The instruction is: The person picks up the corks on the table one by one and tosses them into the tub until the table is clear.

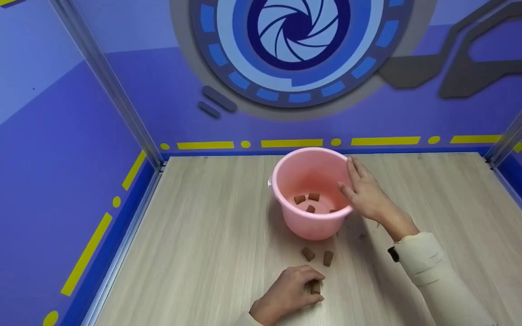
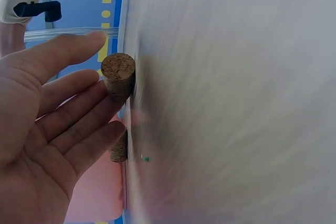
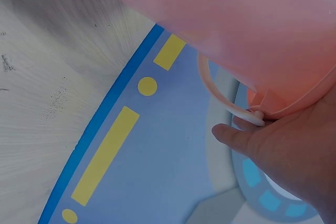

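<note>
A pink bucket (image 1: 313, 228) stands upright on the table, with several brown corks (image 1: 314, 197) on its bottom. My right hand (image 1: 369, 194) holds the bucket's right rim, its thumb over the inside and the other fingers along the outer side. In the right wrist view the pale handle (image 3: 215, 90) hangs from the rim beside that hand (image 3: 289, 150). In front of the bucket, my left hand (image 1: 290, 290) is around a single cork (image 1: 315, 287) on the table. The left wrist view shows the thumb apart from this cork (image 2: 118, 77) and the fingers close beside it.
Two more corks, a left one (image 1: 308, 254) and a right one (image 1: 328, 258), lie between the bucket and my left hand. Behind the wooden tabletop (image 1: 206, 217) rises a blue-purple printed wall (image 1: 152, 90). Side panels border the table on left and right.
</note>
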### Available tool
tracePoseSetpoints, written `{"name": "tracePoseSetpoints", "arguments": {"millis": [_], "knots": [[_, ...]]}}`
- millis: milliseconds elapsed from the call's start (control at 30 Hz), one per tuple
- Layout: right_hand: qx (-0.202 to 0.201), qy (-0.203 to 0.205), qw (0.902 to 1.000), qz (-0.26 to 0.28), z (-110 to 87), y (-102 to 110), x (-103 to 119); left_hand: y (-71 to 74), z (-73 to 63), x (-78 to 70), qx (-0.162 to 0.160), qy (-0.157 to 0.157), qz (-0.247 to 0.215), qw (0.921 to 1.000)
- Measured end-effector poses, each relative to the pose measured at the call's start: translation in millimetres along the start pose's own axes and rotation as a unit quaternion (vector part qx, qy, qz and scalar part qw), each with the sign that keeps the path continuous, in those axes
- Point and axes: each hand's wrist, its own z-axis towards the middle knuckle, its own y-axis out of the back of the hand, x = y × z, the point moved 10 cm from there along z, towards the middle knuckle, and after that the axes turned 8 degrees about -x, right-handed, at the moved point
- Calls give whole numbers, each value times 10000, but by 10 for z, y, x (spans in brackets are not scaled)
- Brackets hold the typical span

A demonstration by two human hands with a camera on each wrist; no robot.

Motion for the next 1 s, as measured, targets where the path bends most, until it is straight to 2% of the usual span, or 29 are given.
{"name": "tracePoseSetpoints", "arguments": {"millis": [200,433,733,1000], "knots": [[-15,-4,10000,9,0,1,-10,-27,2,30,84,114,125,9998],[-36,47,9999,-97,-7,-12,-9,-22,-14,21,-54,1,225,9997],[-53,68,9999,-66,-5,-8,-4,-40,-10,34,63,106,314,9994],[-43,60,10000,-48,-10,-2,10,-34,-1,33,-36,44,295,9995]]}}
